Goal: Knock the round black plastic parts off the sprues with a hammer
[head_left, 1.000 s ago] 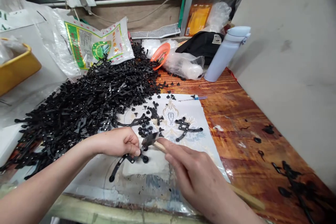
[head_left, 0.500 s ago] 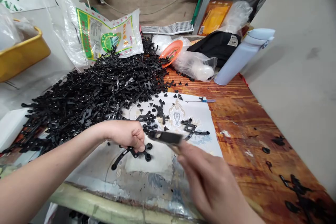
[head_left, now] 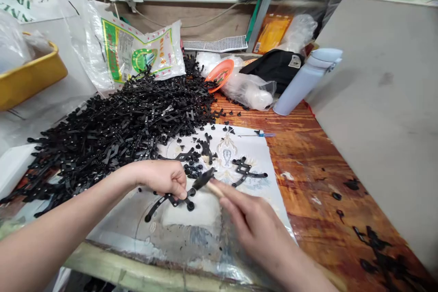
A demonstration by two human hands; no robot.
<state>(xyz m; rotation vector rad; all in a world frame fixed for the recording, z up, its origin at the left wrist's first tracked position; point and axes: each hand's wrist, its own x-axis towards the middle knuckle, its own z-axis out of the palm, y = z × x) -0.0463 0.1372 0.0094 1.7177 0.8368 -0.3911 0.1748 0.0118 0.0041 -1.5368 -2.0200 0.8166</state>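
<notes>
My left hand [head_left: 167,179] is closed on a black linkage part [head_left: 159,205], pressing it on the pale cloth [head_left: 201,237]. Round black caps show at the part's right end. In my right hand [head_left: 253,219] is a hammer [head_left: 204,179], gripped by its pale wooden handle. The dark hammer head is over the part's upper right end, just right of my left fingers; whether it touches is unclear. Another linkage [head_left: 244,169] lies to the right on the cloth, and several small black caps [head_left: 193,169] lie behind my left hand.
A big pile of black linkages [head_left: 130,118] covers the table's left and back. Behind it are a printed bag [head_left: 147,54] and an orange plate [head_left: 222,73]. A blue bottle [head_left: 303,86] stands at the back right; a yellow bin [head_left: 34,77] is at left.
The hammer head has moved down and left onto or close above the part, with my right hand following. My left hand keeps its hold. The whole view has shifted slightly.
</notes>
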